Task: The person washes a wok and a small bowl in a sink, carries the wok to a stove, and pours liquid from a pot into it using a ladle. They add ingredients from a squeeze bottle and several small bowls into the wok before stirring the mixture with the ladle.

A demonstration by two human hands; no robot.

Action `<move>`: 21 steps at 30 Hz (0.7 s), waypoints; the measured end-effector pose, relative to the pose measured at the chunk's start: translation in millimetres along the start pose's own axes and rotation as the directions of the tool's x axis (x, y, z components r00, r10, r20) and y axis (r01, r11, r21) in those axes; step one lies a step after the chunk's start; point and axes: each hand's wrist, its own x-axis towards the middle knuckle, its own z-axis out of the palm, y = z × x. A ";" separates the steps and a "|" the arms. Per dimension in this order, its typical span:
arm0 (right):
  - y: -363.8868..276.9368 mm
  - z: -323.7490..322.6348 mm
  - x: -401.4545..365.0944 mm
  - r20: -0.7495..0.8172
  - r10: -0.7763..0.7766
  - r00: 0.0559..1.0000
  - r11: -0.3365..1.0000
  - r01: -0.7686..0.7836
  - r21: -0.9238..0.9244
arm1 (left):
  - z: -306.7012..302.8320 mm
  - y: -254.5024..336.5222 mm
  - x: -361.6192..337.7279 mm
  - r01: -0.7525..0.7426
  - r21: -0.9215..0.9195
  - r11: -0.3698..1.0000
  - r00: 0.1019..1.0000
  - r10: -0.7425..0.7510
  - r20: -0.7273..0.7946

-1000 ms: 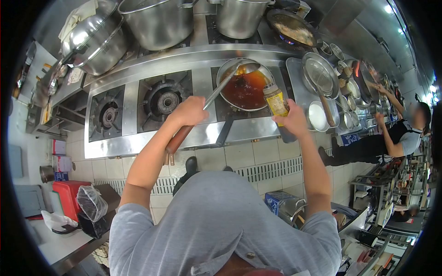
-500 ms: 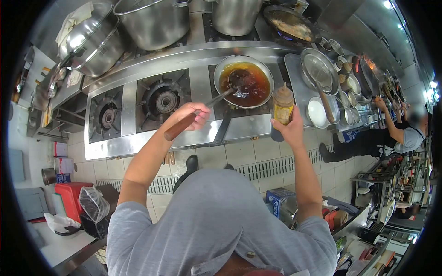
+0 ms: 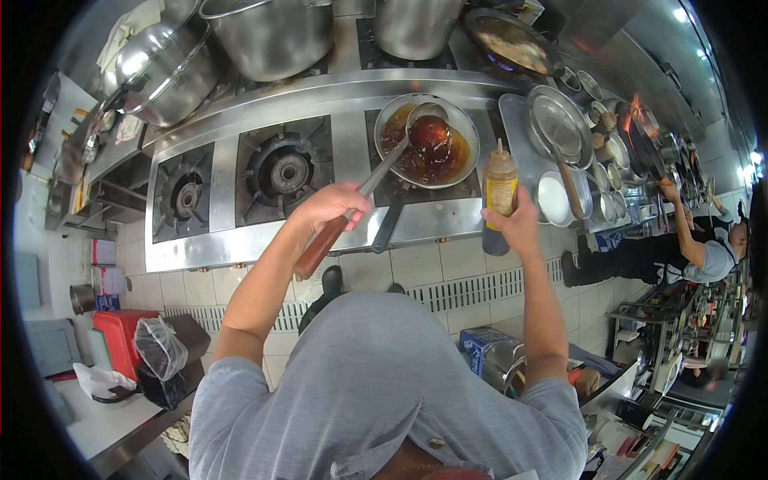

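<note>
My left hand (image 3: pixel 336 206) is closed around the wooden handle of a long metal ladle (image 3: pixel 390 161). The ladle's bowl sits over a frying pan (image 3: pixel 474 164), full of dark reddish-brown sauce. More brown liquid (image 3: pixel 456 148) with bubbles and dark bits covers the pan's bottom. The pan rests on a burner, its dark handle pointing toward me. In my right hand (image 3: pixel 516 224) is an upright squeeze bottle (image 3: pixel 500 192) with a yellow label, a pointed nozzle and dark contents in its lower part. It is held to the right of the pan, apart from it.
Two bare burners (image 3: pixel 288 170) lie left of the pan. Large steel pots (image 3: pixel 268 40) stand behind, with a dark wok (image 3: pixel 512 44) over a flame. A tray (image 3: pixel 512 112) right of the pan holds a strainer (image 3: pixel 558 120) and white bowl (image 3: pixel 552 198). Far right, another person (image 3: pixel 696 248) works near flames.
The ladle's bowl has risen from the liquid, now filled with sauce, and its handle has tilted. The bottle has shifted slightly right and down and stands more upright.
</note>
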 end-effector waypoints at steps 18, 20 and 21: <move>-40.5 -21.7 81.6 0.383 0.357 0.852 0.928 -0.276 -0.251 | 9.5 13.7 -12.3 -0.182 0.938 0.296 0.844 0.536 -0.005; -48.0 -22.0 83.5 0.385 0.333 0.861 0.934 -0.247 -0.257 | 16.3 19.7 -17.6 -0.138 0.910 0.392 0.886 0.460 -0.064; -45.8 -21.2 83.8 0.381 0.321 0.867 0.939 -0.240 -0.246 | 18.0 21.2 -19.1 -0.126 0.906 0.404 0.891 0.448 -0.076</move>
